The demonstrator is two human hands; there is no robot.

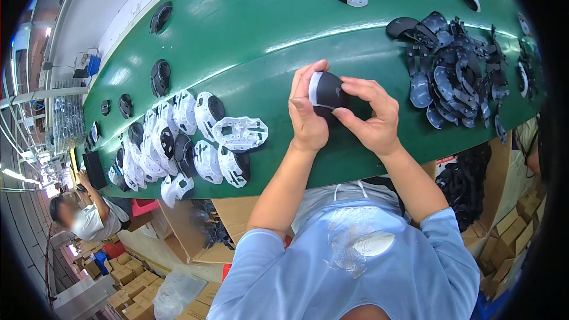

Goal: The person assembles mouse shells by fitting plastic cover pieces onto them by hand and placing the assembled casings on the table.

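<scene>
- Black with a white band (314, 88) on its left side, the shell (332, 92) is held over the green worktop (267, 41), between the white parts (240, 133) on the left and the heaped black parts (444, 77) on the right.
- Left hand (309, 106): wrapped about the banded side, its fingers along the far side and its thumb nearer the body. It looks best used as the steady cradle, firm enough that the shell cannot roll.
- Right hand (373, 112): grasping the opposite side, fingertips on the black surface and thumb at the near edge. This grip seems suited to fine control, so pressure should come from the fingertips and stay even.
- Where black meets white is the line to watch; tilting it towards the eyes would help in judging whether it sits flush. The underside is hidden, so I cannot tell how things fit there.
- Thin moulded walls probably flex, so a squeeze from both sides at once should be light; a hard pinch at one point could mark the dark finish or skew the edge.
- Working over the worktop is sensible: a slip would likely land there rather than in the open carton (237, 219) below.
</scene>
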